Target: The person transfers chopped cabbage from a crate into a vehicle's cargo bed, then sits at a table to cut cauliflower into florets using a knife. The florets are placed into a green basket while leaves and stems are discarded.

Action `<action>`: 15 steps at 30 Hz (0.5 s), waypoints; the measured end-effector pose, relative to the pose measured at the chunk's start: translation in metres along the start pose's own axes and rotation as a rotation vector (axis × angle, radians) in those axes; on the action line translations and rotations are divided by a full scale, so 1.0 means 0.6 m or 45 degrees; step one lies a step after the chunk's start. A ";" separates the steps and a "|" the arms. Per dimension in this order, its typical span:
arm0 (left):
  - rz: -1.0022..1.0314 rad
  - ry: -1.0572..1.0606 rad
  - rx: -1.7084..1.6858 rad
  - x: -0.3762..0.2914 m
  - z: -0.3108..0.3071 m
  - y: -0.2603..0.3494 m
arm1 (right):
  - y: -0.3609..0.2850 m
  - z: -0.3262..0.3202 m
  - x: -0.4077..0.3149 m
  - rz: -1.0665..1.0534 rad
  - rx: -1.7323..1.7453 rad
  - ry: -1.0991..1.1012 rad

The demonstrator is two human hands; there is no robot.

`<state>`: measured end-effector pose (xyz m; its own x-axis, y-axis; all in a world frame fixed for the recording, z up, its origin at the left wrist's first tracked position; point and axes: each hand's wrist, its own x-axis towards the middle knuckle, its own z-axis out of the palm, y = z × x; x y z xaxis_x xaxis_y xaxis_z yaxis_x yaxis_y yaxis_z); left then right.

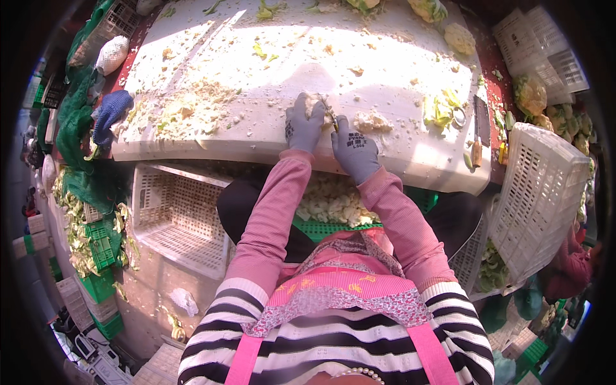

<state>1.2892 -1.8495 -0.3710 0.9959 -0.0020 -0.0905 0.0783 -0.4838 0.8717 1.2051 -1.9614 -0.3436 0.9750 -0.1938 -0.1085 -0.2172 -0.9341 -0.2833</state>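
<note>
My left hand (305, 126), in a grey work glove, holds a piece of cauliflower (314, 99) against the white cutting board (269, 120). Partly hidden by the fingers, the piece's full shape cannot be made out. Close beside it, my right hand (356, 150), gloved the same way, grips a small knife (330, 113) whose blade meets the cauliflower. Another cauliflower chunk (373, 121) lies just right of the knife. Below the board's near edge, between my knees, cut florets (332, 204) fill a green plastic crate (313, 232).
Crumbs and trimmings (192, 108) cover the board's left side. A cleaver (477, 132) with a wooden handle lies at its right edge, near a leaf scrap (440, 108). White crates stand left (178, 216) and right (534, 202) of me. A person's pink sleeve (570, 264) shows far right.
</note>
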 end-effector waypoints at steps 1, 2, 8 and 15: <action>-0.033 -0.040 0.046 -0.001 0.001 0.000 | 0.000 0.002 0.004 0.018 0.035 -0.073; -0.048 -0.060 0.076 -0.001 0.001 0.000 | -0.001 0.004 0.007 0.059 0.057 -0.126; 0.077 -0.066 0.058 0.023 0.000 -0.012 | 0.003 0.017 0.022 0.076 0.060 -0.164; 0.218 -0.013 0.058 0.028 0.013 -0.059 | 0.019 0.042 0.028 0.149 0.245 -0.227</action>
<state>1.3032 -1.8393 -0.4069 0.9940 -0.0962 0.0521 -0.0945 -0.5145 0.8522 1.2178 -1.9680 -0.3725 0.9228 -0.2252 -0.3125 -0.3493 -0.8310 -0.4328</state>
